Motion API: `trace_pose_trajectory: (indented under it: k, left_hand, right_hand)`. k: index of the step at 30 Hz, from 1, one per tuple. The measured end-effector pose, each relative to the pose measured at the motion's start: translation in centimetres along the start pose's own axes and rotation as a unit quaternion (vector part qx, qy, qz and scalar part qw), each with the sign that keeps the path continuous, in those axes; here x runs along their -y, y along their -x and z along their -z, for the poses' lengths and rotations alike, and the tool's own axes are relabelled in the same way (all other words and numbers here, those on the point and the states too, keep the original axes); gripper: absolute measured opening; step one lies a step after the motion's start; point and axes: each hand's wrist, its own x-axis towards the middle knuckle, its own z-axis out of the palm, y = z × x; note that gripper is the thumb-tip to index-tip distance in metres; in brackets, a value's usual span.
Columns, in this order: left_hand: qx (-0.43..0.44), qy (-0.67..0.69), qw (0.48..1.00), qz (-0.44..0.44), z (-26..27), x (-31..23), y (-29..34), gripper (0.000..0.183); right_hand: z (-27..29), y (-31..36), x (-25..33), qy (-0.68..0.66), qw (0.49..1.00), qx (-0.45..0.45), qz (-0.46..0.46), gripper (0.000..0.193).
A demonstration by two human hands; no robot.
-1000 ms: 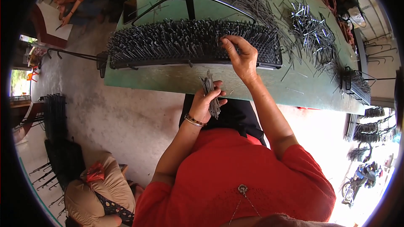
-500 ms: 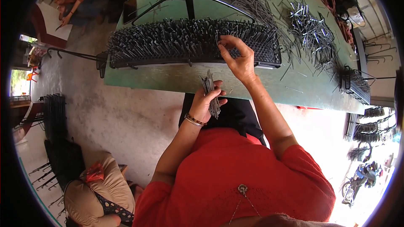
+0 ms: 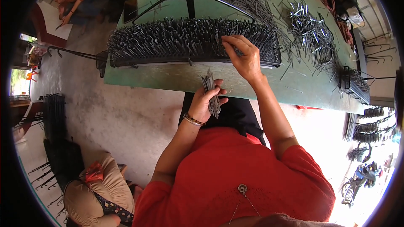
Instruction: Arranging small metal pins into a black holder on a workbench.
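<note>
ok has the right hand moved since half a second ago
Yes, slightly: the right hand is a little further right along the black rack, which has stayed put.

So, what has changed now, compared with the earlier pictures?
The right hand has shifted slightly to the right at the black rack; whether it took or let go of anything cannot be told. The left hand still holds its bundle of thin grey rods, and the rack has stayed in place.
</note>
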Motion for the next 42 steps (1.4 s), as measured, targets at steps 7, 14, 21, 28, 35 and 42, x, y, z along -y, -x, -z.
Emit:
trace_pose_trajectory:
  k: [7,14,21,28,35,42]
  left_hand:
    - [0.063,-0.002,0.998,0.004,-0.8,-1.3,0.3,0.028]
    - [0.063,0.001,0.998,0.006,-1.0,-0.7,0.5,0.027]
    - [0.060,0.007,0.998,0.008,-1.1,-1.1,0.6,0.028]
    - [0.024,-0.016,1.000,-0.011,-0.2,-1.0,0.3,0.029]
    - [-0.030,0.026,0.998,-0.042,1.0,-1.0,-0.4,0.023]
    - [-0.046,0.023,0.998,-0.029,1.3,-0.6,-0.3,0.020]
  right_hand:
    - [1.1,2.6,1.9,-0.095,0.944,0.252,-0.191,0.017]
    - [0.9,3.1,1.3,-0.246,0.901,0.181,-0.309,0.020]
    - [0.8,2.9,0.6,-0.274,0.861,0.234,-0.360,0.019]
    - [-0.1,1.7,0.4,-0.275,0.904,0.135,-0.298,0.017]
    - [-1.0,-0.8,1.2,-0.301,0.925,0.062,-0.223,0.016]
    - [-3.2,-2.1,-0.2,-0.263,0.951,0.005,-0.163,0.017]
